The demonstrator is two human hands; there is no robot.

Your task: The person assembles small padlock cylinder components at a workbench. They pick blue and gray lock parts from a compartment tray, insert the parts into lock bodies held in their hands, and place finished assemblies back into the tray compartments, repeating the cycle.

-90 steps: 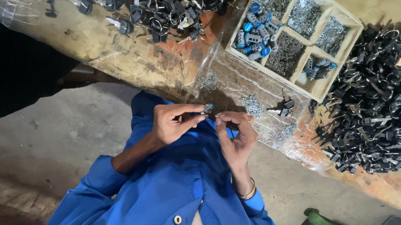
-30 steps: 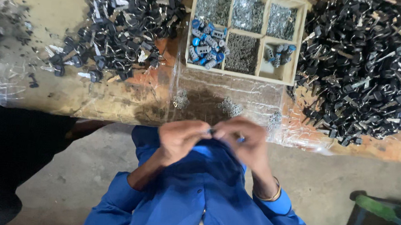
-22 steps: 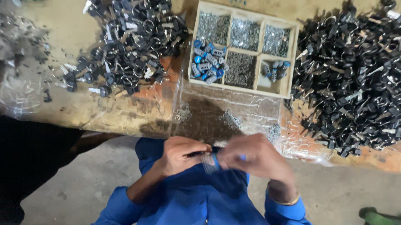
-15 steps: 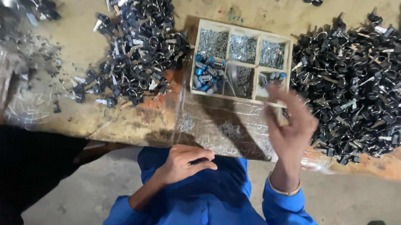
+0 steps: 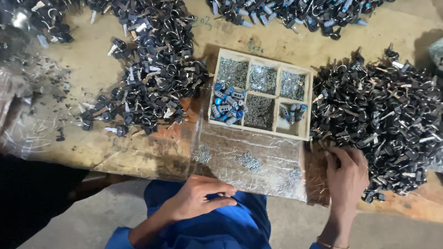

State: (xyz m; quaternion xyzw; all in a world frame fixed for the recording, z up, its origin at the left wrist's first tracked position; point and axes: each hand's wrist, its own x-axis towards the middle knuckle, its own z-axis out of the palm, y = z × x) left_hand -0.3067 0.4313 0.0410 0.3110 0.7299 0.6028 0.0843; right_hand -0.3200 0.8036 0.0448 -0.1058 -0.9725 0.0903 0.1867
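Right fingers [image 5: 338,158] (curled) touching black parts [image 5: 380,119].

I am looking down at a small-parts assembly workshop. A worn, stained workbench [image 5: 106,76] carries a wooden divided tray [image 5: 262,66] sorted with tiny screws and blue pieces. Left of the tray lies a heap of dark metal parts [image 5: 147,84]; right of it a bigger heap [image 5: 386,114]; beyond it another. Crumpled plastic sheeting [image 5: 250,157] lies just in front of the tray.
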